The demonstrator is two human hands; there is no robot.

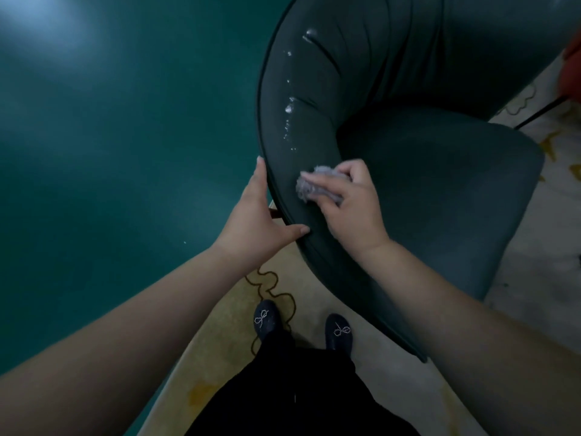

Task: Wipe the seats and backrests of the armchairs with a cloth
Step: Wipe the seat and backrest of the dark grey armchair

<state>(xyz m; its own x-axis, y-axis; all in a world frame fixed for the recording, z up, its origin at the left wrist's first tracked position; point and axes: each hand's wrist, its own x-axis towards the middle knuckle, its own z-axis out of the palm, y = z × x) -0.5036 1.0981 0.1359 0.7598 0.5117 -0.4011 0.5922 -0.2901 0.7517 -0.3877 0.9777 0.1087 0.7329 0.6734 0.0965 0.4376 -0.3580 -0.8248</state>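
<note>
Head view, looking straight down: the armchair point(408, 171) is a dark teal tub-style one with a curved backrest point(330, 89) with vertical pleats and a thin dark piping along its top edge; the upholstery looks smooth and a bit shiny; there's a trail of white foamy droplets point(288, 110) running down the inner face of the backrest, above the cloth; the seat point(440, 190) is a rounded cushion, same colour, sitting right of the backrest curve.

The cloth point(309, 184) is a fluffy light grey-lilac wad, pressed on the inner backrest near its lower end; the right hand point(349, 206) has its fingers curled over it, holding it bunched; the left hand point(261, 215) grips the backrest's rim, thumb on the inner side, fingers on the outer side.

Below the armchair: two dark shoes point(267, 319) with little sparkly bow motifs, on a cream-yellow rug point(226, 335); no readable writing or brand anywhere.
</note>
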